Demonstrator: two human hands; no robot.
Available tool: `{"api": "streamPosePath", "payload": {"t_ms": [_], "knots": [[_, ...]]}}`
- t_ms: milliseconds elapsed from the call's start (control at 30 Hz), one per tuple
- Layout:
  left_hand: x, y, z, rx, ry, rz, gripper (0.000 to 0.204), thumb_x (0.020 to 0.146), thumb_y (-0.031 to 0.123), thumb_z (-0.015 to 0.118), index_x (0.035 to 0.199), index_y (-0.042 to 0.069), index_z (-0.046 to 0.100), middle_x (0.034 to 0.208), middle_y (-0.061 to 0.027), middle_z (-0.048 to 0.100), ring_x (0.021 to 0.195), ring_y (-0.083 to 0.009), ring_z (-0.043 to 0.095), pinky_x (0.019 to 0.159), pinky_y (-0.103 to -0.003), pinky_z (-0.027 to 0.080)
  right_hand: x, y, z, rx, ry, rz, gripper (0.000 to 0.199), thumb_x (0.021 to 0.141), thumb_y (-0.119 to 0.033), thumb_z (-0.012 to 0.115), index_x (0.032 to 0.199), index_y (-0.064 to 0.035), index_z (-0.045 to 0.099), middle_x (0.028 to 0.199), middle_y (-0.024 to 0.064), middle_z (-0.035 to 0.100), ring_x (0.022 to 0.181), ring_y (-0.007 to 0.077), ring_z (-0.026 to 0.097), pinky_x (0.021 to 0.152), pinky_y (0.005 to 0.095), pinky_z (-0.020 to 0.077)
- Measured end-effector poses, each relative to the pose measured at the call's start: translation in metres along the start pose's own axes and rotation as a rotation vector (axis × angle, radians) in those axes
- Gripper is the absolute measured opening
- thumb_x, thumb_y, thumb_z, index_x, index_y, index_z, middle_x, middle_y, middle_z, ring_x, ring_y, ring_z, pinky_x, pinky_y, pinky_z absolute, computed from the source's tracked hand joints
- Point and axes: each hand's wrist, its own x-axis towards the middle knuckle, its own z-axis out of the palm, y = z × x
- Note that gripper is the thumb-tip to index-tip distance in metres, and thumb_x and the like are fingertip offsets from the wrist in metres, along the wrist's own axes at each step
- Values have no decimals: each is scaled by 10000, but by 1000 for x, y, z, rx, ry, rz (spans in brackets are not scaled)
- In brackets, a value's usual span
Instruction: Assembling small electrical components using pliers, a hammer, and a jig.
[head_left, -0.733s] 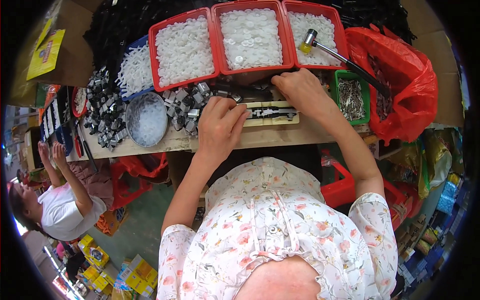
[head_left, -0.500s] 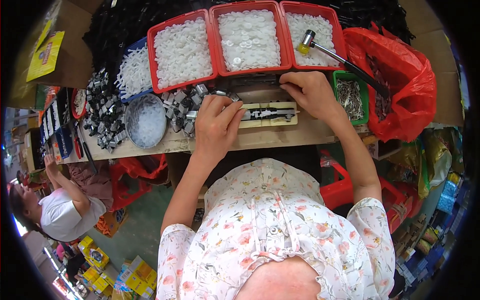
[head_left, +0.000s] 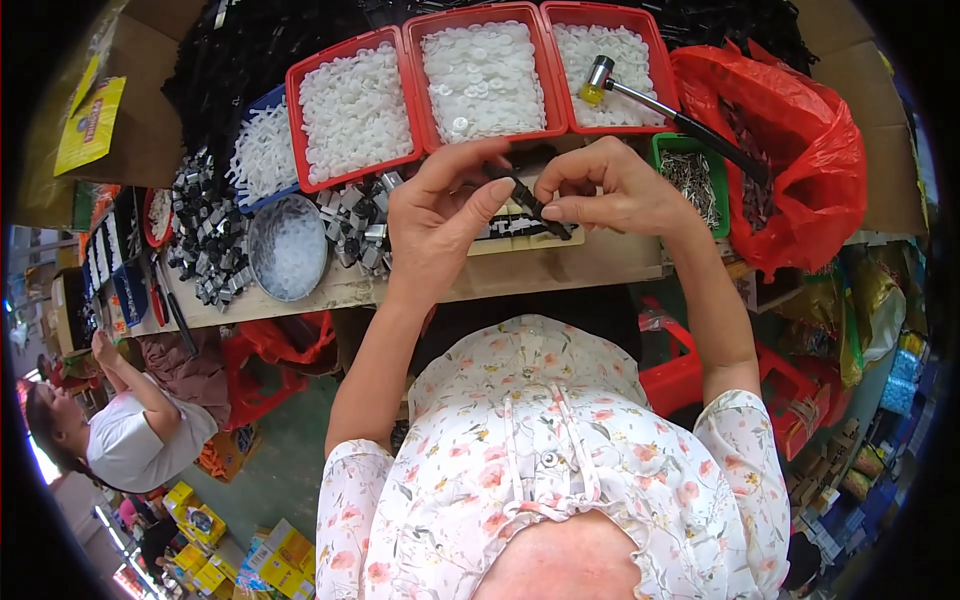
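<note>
Two hands, left hand (head_left: 440, 215) and right hand (head_left: 610, 190), pinch one black strip (head_left: 535, 203) with closed fingers before three red trays (head_left: 412, 40).

Head camera looks steeply down onto the workbench (head_left: 600, 262).

It was a small assembly workshop: a wooden workbench (head_left: 600, 262) crowded with red plastic trays of white parts (head_left: 484, 76), heaps of grey metal clips (head_left: 205, 240), and a small metal-headed mallet (head_left: 640, 95).
</note>
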Motion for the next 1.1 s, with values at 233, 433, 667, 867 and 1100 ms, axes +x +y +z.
{"api": "streamPosePath", "payload": {"t_ms": [233,433,667,867,1100], "knots": [[-8,-5,-2,-339,255,-197,178,889,83,763,1010,-24,688,876,-66,706,698,-137,677,673,-237,552,-14,-5,37,-532,474,-359,299,801,-164,808,1040,-26,692,915,54,667,790,159,637,675,298,488],[-19,-12,-6,-395,219,-322,168,899,67,747,1030,-18,687,899,-59,706,730,-129,674,682,-233,540,-20,5,56,-918,599,-376,398,755,-185,812,1107,-46,688,966,99,660,901,299,634,798,400,466],[-37,-11,-32,229,305,-1,203,910,57,722,1088,-32,686,988,-40,642,870,-85,592,734,-221,473,-21,34,51,-806,469,-294,340,782,-141,780,1088,-33,679,1018,117,621,935,307,608,799,405,466],[-41,-12,-30,396,285,44,167,901,73,730,1044,-10,708,956,-46,653,850,-106,591,728,-246,462,-13,40,58,-824,408,-272,310,779,-129,767,1059,-36,671,1043,100,595,996,301,582,829,417,463],[-40,-11,-25,480,242,60,167,888,88,743,1025,-2,715,946,-72,667,848,-131,607,742,-260,472,-13,37,57,-871,372,-245,318,781,-131,763,1072,-43,669,1041,84,590,1026,289,569,848,414,455]]}}
